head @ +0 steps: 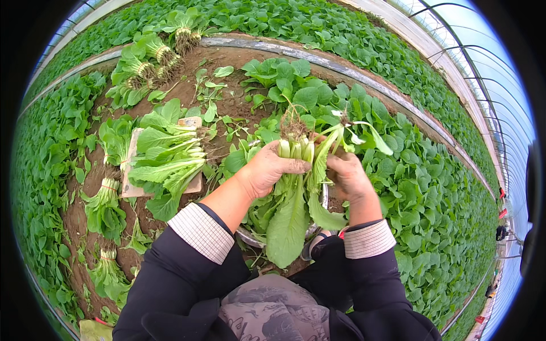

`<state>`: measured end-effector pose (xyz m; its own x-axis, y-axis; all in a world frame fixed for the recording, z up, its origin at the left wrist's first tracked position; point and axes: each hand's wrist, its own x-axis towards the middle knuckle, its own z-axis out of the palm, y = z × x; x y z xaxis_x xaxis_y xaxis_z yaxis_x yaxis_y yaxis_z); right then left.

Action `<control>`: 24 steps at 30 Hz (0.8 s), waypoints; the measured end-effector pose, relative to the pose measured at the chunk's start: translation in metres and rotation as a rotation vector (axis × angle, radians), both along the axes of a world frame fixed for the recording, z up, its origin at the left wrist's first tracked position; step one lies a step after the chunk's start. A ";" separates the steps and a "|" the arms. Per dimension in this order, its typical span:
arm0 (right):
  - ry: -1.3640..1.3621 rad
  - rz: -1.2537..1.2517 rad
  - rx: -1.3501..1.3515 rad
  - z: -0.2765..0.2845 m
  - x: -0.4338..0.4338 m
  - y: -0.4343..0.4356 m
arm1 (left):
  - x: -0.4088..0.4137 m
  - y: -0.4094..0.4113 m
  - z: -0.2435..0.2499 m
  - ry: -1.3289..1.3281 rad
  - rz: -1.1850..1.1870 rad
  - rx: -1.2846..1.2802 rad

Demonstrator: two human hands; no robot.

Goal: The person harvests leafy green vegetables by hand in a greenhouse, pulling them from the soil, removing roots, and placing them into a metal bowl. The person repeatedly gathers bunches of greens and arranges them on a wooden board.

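Note:
My left hand (268,168) is closed around a bunch of leafy greens (290,217), roots up and leaves hanging down. Pale stems and soil-flecked roots rise above its thumb. To its right, my right hand (347,174) grips a single leafy plant (326,155) by its stem, close against the bunch. The roots of that plant and a yellowish drooping leaf stick out above the fingers. Some of the right fingers are hidden behind the stems. Below the bunch, the rim of a metal basin (249,238) shows partly between my legs.
On the left, loose greens (170,157) lie across a flat board (130,168). Tied bunches (104,209) rest on the soil nearby, and more bunches (145,68) are piled at the far left. Growing greens (426,196) fill the right side. A pale bed edging (298,51) curves behind.

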<state>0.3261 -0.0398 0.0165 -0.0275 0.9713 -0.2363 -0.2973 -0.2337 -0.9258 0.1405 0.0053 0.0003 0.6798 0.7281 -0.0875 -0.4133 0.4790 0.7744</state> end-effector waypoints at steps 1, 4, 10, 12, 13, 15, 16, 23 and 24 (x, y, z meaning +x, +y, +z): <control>-0.097 0.098 -0.076 0.013 0.017 -0.003 | -0.004 0.002 -0.002 0.019 0.029 0.002; -0.035 0.126 0.130 0.013 0.043 0.004 | -0.008 0.009 -0.004 0.069 0.044 -0.001; -0.025 -0.123 0.258 -0.003 0.001 0.028 | -0.003 0.009 -0.009 0.195 -0.036 0.135; 0.051 -0.373 0.233 0.000 -0.008 0.034 | 0.001 0.010 -0.010 0.205 -0.033 0.151; 0.082 -0.397 0.311 -0.009 -0.002 0.038 | 0.003 0.011 -0.010 0.226 -0.018 0.152; 0.046 -0.490 0.394 -0.007 -0.001 0.039 | 0.005 0.011 -0.009 0.268 0.013 0.155; -0.012 -0.550 0.455 -0.010 0.004 0.043 | 0.005 0.010 -0.008 0.240 0.047 0.153; -1.280 -0.142 -0.164 -0.030 0.063 0.046 | -0.009 0.020 -0.006 0.300 0.127 0.022; -0.936 -0.071 -0.065 -0.030 0.054 0.046 | -0.011 0.021 -0.009 0.275 0.132 0.010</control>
<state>0.3804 0.0059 -0.0136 0.2597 0.9475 -0.1867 0.5455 -0.3034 -0.7812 0.1296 0.0259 -0.0084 0.5311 0.8103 -0.2475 -0.2456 0.4268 0.8703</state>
